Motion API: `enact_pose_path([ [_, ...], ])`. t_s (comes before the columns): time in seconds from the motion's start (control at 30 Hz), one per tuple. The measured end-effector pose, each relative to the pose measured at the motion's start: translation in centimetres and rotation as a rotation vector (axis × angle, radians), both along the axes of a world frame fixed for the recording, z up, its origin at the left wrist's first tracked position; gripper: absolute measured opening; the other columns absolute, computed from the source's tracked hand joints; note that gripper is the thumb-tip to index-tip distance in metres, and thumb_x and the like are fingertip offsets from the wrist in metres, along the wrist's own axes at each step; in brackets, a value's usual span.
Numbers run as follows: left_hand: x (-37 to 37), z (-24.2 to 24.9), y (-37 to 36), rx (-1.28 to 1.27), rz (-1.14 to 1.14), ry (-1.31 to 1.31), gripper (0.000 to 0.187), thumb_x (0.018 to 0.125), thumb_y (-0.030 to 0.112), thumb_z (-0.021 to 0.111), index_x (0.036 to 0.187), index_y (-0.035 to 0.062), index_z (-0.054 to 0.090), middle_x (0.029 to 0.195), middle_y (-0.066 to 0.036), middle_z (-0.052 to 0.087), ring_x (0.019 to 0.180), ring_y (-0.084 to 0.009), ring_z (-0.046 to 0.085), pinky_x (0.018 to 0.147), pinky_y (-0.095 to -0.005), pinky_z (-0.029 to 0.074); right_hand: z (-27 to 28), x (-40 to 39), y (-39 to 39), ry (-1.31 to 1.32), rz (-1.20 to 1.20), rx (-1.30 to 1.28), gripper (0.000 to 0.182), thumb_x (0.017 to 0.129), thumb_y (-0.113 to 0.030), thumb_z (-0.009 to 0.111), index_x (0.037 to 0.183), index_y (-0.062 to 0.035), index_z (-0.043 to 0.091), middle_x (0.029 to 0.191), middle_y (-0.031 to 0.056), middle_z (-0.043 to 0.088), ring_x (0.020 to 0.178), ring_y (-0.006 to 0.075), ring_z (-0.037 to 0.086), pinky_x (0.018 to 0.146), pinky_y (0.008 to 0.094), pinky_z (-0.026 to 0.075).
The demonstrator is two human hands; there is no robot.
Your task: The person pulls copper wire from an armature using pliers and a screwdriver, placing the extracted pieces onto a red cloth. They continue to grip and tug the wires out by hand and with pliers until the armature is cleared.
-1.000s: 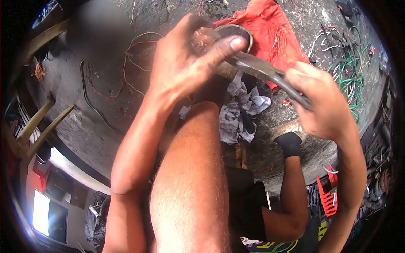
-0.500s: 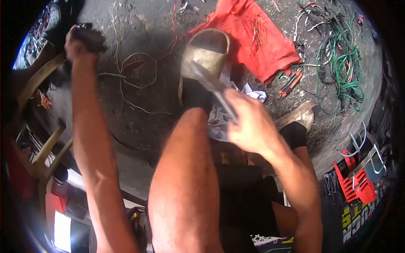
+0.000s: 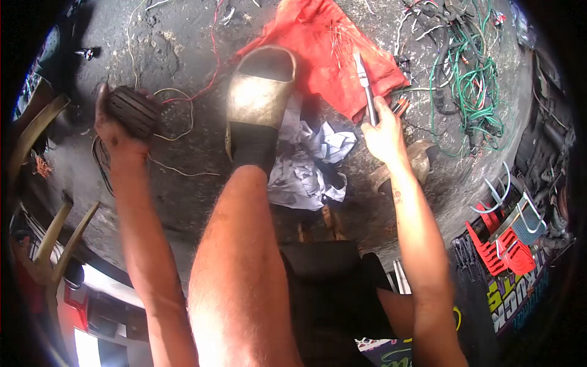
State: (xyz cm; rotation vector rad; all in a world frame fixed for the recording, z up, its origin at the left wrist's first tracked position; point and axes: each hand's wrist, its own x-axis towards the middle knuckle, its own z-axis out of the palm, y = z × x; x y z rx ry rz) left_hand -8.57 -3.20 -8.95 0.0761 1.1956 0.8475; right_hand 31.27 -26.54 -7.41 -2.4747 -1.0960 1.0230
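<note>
My left hand (image 3: 115,127) is closed around a dark ribbed block (image 3: 136,112), held out over the dark floor at the left. In my right hand (image 3: 386,136) is a knife-like tool (image 3: 365,82) with a pale metal blade and a dark handle. Its tip points away from me, over a red cloth (image 3: 312,52) with thin copper-coloured wire strands on it. Orange-and-black sticks (image 3: 400,107) lie right beside this hand, partly hidden. Between my hands is my foot in a worn tan slide sandal (image 3: 260,92) and a dark sock.
Crumpled white cloth (image 3: 306,177) lies beside my foot. A tangle of green wires (image 3: 480,104) covers the floor at the right. Loose thin wire (image 3: 192,116) curls between the block and my foot. Red plastic racks (image 3: 510,251) stand at the lower right.
My right hand has moved right and away from my foot, with the tool now over the red cloth. The left hand has come lower with the block. The whole view has shifted slightly.
</note>
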Motion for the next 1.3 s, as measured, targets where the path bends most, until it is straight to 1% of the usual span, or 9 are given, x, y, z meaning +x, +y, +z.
enact_pose_path([
  [0.13, 3.6, 1.6, -2.3, -0.117, 0.036, 0.192, 0.044, 0.088, 0.044, 0.06, 0.09, -0.0003, 0.06, 0.082, -0.019, 0.063, 0.074, -0.0325, 0.06, 0.07, -0.0445, 0.052, 0.3, 0.1, -0.6, 0.206, -0.037, -0.072, 0.023, 0.075, 0.001, 0.057, 0.097, -0.0023, 0.058, 0.085, 0.0138, 0.064, 0.074, 0.0216, 0.063, 0.07, 0.0332, 0.05],
  [0.5, 6.0, 4.0, -3.4, -0.099, -0.049, 0.05, 0.046, 0.089, 0.048, 0.058, 0.086, 0.0017, 0.06, 0.077, -0.015, 0.06, 0.072, -0.0293, 0.058, 0.068, -0.0414, 0.05, 2.6, -0.4, -1.2, 0.395, -0.134, -0.044, 0.045, 0.073, 0.006, 0.051, 0.116, -0.0033, 0.06, 0.092, 0.0072, 0.064, 0.089, 0.017, 0.063, 0.074, 0.0291, 0.05],
  [0.63, 6.0, 3.8, -4.0, -0.114, -0.048, 0.08, 0.06, 0.089, 0.061, 0.051, 0.096, 0.0015, 0.061, 0.082, -0.018, 0.063, 0.073, -0.0314, 0.06, 0.068, -0.0444, 0.051, 3.6, -0.1, -2.4, 0.689, -0.435, -0.05, 0.05, 0.068, 0.01, 0.052, 0.115, -0.0034, 0.062, 0.107, 0.0049, 0.061, 0.091, 0.0131, 0.06, 0.077, 0.0269, 0.051],
  [0.7, 5.9, 4.3, -4.6, -0.071, -0.098, -0.135, 0.068, 0.087, 0.068, 0.048, 0.099, 0.0021, 0.062, 0.084, -0.018, 0.064, 0.073, -0.0326, 0.062, 0.068, -0.0454, 0.052, 5.9, -0.6, -1.7, 0.744, -0.502, -0.071, 0.051, 0.071, 0.007, 0.051, 0.12, -0.0016, 0.058, 0.118, 0.0093, 0.06, 0.098, 0.0174, 0.063, 0.079, 0.0301, 0.054],
  [0.83, 8.7, 6.8, -5.2, -0.124, -0.089, -0.172, 0.073, 0.088, 0.071, 0.042, 0.102, 0.0025, 0.062, 0.084, -0.019, 0.065, 0.072, -0.0332, 0.063, 0.068, -0.0458, 0.053, 7.7, -0.2, -2.4, 0.864, -0.574, -0.078, 0.053, 0.071, 0.005, 0.052, 0.123, -0.0004, 0.052, 0.127, 0.0143, 0.056, 0.103, 0.0241, 0.062, 0.084, 0.0368, 0.056],
  [0.9, 9.7, 7.5, -5.4, -0.08, -0.083, -0.042, 0.071, 0.091, 0.07, 0.038, 0.102, 0.0034, 0.058, 0.086, -0.011, 0.062, 0.074, -0.0256, 0.063, 0.067, -0.0416, 0.054, 8.4, -0.4, -2.4, 0.873, -0.55, -0.064, 0.051, 0.071, 0.005, 0.053, 0.121, -0.0001, 0.052, 0.128, 0.016, 0.055, 0.103, 0.025, 0.062, 0.084, 0.0373, 0.056],
  [0.93, 9.4, 7.3, -5.2, -0.072, -0.125, -0.065, 0.075, 0.089, 0.073, 0.036, 0.102, 0.003, 0.061, 0.084, -0.019, 0.065, 0.073, -0.0325, 0.064, 0.068, -0.0446, 0.055, 8.9, -0.5, -2.3, 0.883, -0.529, -0.05, 0.05, 0.07, 0.006, 0.053, 0.12, 0.0002, 0.051, 0.129, 0.0178, 0.054, 0.103, 0.0258, 0.062, 0.084, 0.0379, 0.056],
  [1.1, 10.1, 8.3, -5.8, 0.209, -0.256, 0.041, 0.073, 0.094, 0.068, 0.03, 0.104, 0.0009, 0.056, 0.083, -0.016, 0.063, 0.073, -0.0306, 0.065, 0.067, -0.0421, 0.055, 14.1, -2.4, 0.6, 1.079, -0.487, -0.028, 0.043, 0.071, 0.007, 0.054, 0.113, 0.0014, 0.053, 0.128, 0.0231, 0.054, 0.104, 0.0287, 0.062, 0.084, 0.0397, 0.056],
  [1.3, 10.2, 10.1, -5.4, 0.499, -0.54, 0.247, 0.073, 0.095, 0.066, 0.026, 0.106, -0.0011, 0.053, 0.084, -0.015, 0.062, 0.074, -0.0279, 0.064, 0.066, -0.0375, 0.054, 19.0, -5.3, 3.8, 1.274, -0.088, -0.216, 0.043, 0.072, 0.005, 0.053, 0.115, 0.0031, 0.057, 0.131, 0.0228, 0.055, 0.112, 0.0293, 0.062, 0.093, 0.0395, 0.049],
])
